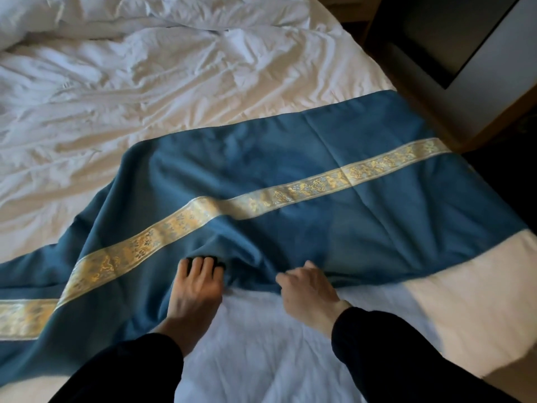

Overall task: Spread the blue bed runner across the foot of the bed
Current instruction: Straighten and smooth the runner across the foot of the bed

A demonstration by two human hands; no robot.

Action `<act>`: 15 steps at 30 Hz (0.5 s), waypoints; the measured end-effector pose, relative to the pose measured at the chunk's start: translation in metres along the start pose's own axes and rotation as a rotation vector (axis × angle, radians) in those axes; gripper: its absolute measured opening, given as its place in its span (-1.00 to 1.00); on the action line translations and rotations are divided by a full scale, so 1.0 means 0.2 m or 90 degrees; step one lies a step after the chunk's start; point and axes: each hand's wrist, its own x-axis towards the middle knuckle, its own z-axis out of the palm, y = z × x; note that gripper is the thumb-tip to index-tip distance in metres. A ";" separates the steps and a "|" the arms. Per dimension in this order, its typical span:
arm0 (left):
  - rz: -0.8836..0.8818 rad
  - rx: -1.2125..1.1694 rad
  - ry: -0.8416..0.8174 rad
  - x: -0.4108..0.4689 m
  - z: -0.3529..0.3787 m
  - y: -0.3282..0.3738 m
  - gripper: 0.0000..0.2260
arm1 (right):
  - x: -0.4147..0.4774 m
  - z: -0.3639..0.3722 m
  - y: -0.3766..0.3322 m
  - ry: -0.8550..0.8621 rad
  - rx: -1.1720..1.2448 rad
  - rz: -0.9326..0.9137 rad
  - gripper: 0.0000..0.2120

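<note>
White duvet [145, 97] underneath, blue bed runner [290, 175] lying crossways over it, long axis left-to-right, near edge bunched mid-bed. Left hand [194, 289] has fingers curled into that fold; right hand [308, 289] pinches the edge beside it.

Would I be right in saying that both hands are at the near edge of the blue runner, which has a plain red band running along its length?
Not quite: the band on the blue runner is gold and patterned, not plain red, as the head view shows. The left hand and right hand are indeed at its near edge.
</note>
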 end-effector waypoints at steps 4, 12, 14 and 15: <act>0.079 -0.061 0.059 -0.07 -0.02 0.03 -0.84 | -0.10 -0.01 0.05 -0.105 0.049 0.093 -0.86; 0.091 -0.133 -0.091 -0.19 -0.12 0.00 -0.74 | -0.24 0.10 -0.07 0.069 -0.116 -0.108 -0.34; 0.101 -0.046 -0.149 -0.20 -0.11 0.01 -0.58 | -0.24 0.13 -0.11 0.031 -0.159 -0.142 -0.25; 0.102 -0.011 -0.166 -0.20 -0.10 0.01 -0.56 | -0.23 0.13 -0.13 0.017 -0.155 -0.127 -0.23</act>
